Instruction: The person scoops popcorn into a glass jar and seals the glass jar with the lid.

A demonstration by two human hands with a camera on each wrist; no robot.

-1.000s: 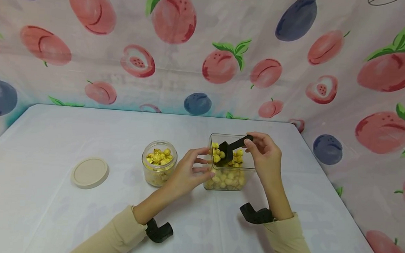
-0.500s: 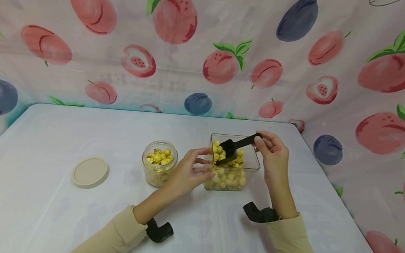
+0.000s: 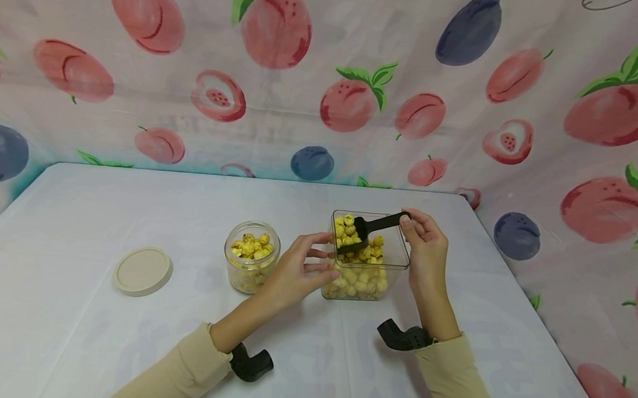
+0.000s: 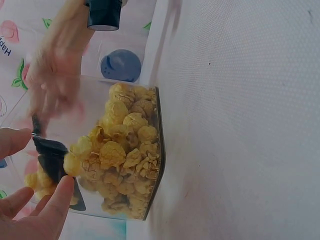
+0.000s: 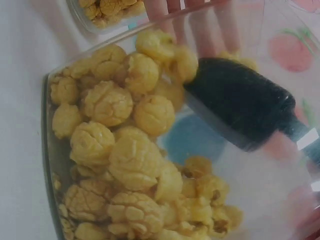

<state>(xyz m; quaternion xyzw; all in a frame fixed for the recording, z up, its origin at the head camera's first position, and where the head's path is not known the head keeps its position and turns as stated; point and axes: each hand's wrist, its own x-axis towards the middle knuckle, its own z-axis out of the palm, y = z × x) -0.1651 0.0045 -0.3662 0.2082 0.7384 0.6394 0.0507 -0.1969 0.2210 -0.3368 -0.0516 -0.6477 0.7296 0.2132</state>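
My right hand (image 3: 426, 245) pinches the handle end of a black scoop (image 3: 384, 221). The scoop's bowl slants down inside a clear rectangular container (image 3: 398, 266), against the yellow popcorn (image 3: 354, 283). Several pieces lie at the scoop's front edge by the left wall, also seen beside the scoop (image 5: 240, 100) in the right wrist view. My left hand (image 3: 301, 266) has its fingers spread along the container's left side, fingertips at the wall. Through that wall, the left wrist view shows the scoop (image 4: 52, 160) and the popcorn heap (image 4: 125, 150).
Left of the container stands an open round jar (image 3: 230, 265) with popcorn in it, close behind my left forearm. A beige round lid (image 3: 142, 271) lies farther left on the white tablecloth (image 3: 152, 215). A fruit-print curtain (image 3: 270, 102) hangs behind the table.
My right hand first drew the scoop right and up, then lowered it slightly back to the left. Popcorn has piled higher at the container's left side. My left hand stays in place.
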